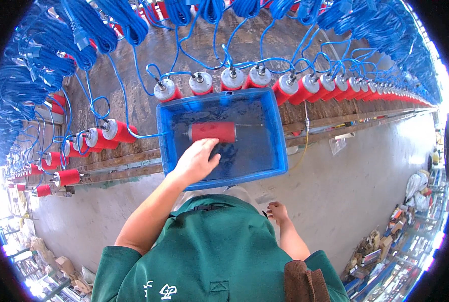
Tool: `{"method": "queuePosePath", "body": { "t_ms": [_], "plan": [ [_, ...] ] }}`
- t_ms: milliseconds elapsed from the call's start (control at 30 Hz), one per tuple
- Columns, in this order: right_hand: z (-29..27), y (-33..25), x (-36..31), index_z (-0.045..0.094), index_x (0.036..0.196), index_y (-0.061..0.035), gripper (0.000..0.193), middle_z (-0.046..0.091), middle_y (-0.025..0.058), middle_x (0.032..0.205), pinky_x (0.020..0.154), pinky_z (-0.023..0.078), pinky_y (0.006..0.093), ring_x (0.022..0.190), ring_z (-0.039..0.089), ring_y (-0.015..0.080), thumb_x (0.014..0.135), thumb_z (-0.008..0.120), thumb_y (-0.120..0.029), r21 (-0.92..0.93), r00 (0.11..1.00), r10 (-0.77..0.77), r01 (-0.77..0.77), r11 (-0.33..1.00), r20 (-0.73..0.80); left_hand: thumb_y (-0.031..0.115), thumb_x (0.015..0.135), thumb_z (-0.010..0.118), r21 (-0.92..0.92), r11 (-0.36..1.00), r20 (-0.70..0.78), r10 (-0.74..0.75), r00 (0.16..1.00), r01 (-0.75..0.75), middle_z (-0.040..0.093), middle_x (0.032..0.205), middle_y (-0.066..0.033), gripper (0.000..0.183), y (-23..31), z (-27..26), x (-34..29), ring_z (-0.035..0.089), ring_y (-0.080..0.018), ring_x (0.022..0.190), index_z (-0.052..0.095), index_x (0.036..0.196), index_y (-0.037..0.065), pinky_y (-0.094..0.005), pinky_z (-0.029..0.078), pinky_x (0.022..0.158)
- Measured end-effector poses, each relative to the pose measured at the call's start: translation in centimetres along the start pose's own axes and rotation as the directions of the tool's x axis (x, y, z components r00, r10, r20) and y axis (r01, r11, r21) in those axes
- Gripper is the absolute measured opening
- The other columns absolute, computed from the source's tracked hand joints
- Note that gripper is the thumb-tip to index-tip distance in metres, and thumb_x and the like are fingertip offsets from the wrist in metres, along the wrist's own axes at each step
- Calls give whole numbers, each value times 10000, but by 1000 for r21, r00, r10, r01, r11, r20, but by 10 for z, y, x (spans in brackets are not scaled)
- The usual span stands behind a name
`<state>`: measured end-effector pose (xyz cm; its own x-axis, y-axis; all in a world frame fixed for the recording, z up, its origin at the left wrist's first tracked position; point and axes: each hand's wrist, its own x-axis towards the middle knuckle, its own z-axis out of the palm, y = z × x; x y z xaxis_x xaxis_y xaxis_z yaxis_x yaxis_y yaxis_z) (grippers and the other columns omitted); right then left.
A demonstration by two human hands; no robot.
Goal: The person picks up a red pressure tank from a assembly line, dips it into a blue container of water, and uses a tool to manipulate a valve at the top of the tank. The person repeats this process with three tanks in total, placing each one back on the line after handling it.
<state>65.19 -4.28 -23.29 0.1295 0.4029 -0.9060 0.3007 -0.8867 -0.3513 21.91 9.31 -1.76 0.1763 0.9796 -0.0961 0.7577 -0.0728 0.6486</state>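
A red cylinder with metal ends (213,132) lies on its side in dark liquid inside a blue plastic tub (280,136). My left hand (199,160) reaches over the tub's near left side. Its fingers are stretched out and touch the cylinder's near edge, with the thumb apart and not gripping. A blue cord crosses the tub's left rim towards the cylinder. Beyond the front of the tub, low at my right side, my right hand (278,211) has its fingers curled. A small dark bit shows beside them; whether they hold it is unclear.
Red cylinders with grey metal caps (233,79) line the worn wooden bench (149,60) on both sides of the tub. Coiled blue cables (91,32) hang or lie above them. A yellowish hose (306,138) hangs from the bench edge. Cluttered shelves (385,246) stand at the lower right.
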Motion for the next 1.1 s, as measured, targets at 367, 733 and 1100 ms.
{"method": "queuePosePath", "body": {
  "t_ms": [367,733,1100],
  "plan": [
    [-2,21,-15,668,1286,-29,300,727,98,1161,785,603,395,1004,722,231,1014,593,-131,126,997,36,-28,992,-66,176,756,868,391,908,287,34,957,-150,658,1298,-214,683,-45,8,96,631,-407,1231,595,1358,6,-465,527,1050],
    [14,95,-32,675,1274,-56,291,737,94,1155,780,609,389,998,732,237,1017,609,-174,275,979,180,-146,950,-100,234,732,910,504,844,445,-69,893,-186,554,1457,-297,1024,-55,26,119,554,-454,1350,377,1571,-12,-484,485,1113],
    [24,110,-17,690,1254,-54,297,732,85,1121,760,611,399,975,729,232,999,606,-181,345,987,142,-108,932,-76,266,715,889,609,757,432,-67,899,-237,601,1346,-222,910,-4,-2,102,651,-428,1200,459,1486,43,-495,579,971]
  ]
}}
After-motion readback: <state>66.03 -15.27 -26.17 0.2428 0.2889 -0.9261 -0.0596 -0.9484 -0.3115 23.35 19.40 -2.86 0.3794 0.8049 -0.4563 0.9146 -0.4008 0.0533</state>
